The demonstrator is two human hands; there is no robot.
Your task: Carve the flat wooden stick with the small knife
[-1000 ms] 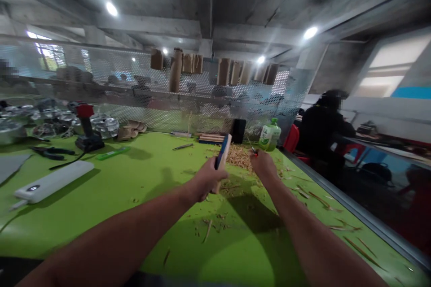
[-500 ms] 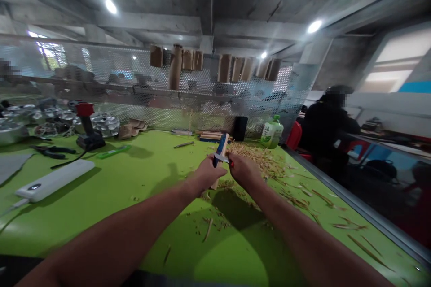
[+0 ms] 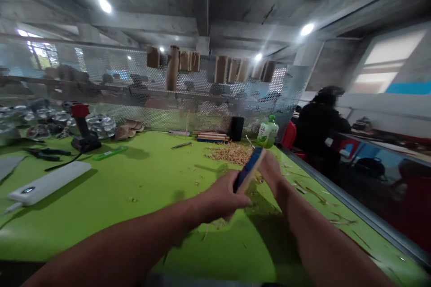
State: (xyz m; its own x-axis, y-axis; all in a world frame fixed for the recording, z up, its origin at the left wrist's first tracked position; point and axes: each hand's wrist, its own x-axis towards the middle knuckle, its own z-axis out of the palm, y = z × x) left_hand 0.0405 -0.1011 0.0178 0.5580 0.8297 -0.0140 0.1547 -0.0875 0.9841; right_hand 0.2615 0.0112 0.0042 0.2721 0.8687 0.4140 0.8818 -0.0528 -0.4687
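Observation:
My left hand is wrapped round the lower part of a wooden strip with one dark blue face and one pale bare side. The strip slants up and to the right above the table. Beyond its top end, my right hand is closed on a knife. The thin blade points up and left; the handle and most of the fingers are hidden behind the strip and hand. A pile of wood shavings lies on the green table just past the hands.
Far side: a green bottle, a black upright object and stacked wooden strips. Left: a cordless drill, pliers, a green box cutter, a white power bank. A perforated screen stands behind. A person sits right.
Both hands have come nearer and to the right. The knife has left the middle of the strip and is now past its top end. The strip leans more to the right.

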